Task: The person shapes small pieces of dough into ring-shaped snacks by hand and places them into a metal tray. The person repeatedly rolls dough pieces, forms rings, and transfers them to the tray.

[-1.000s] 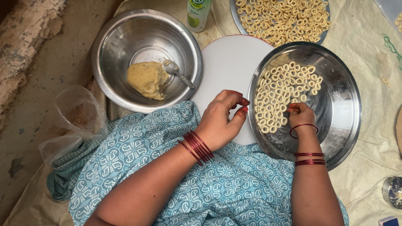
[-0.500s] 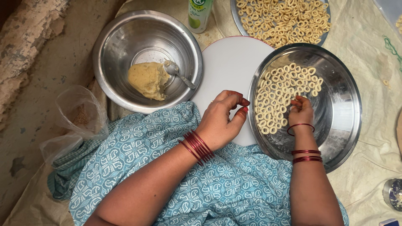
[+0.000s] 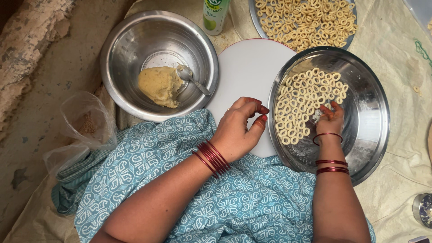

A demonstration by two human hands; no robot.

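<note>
My right hand [image 3: 329, 120] reaches into a wide steel plate [image 3: 369, 135], its fingertips pinched at the edge of several small pale dough rings [image 3: 306, 99] laid side by side; whether a ring is between the fingers I cannot tell. My left hand [image 3: 240, 128] rests on a round white board [image 3: 252, 67], fingers curled together with nothing visible in them. Both wrists wear red bangles. A steel bowl [image 3: 130, 45] at the left holds a lump of yellow dough [image 3: 159, 85] and a spoon [image 3: 193, 78].
A second steel plate [image 3: 306, 20] full of dough rings lies at the top. A green and white bottle [image 3: 215, 15] stands beside it. A clear plastic bag [image 3: 85, 123] sits at the left. My lap is covered with blue patterned cloth [image 3: 225, 198]. A small jar [image 3: 423, 209] is at the right edge.
My right hand has shifted slightly further into the plate toward the rings. My left hand stays curled on the white board.
</note>
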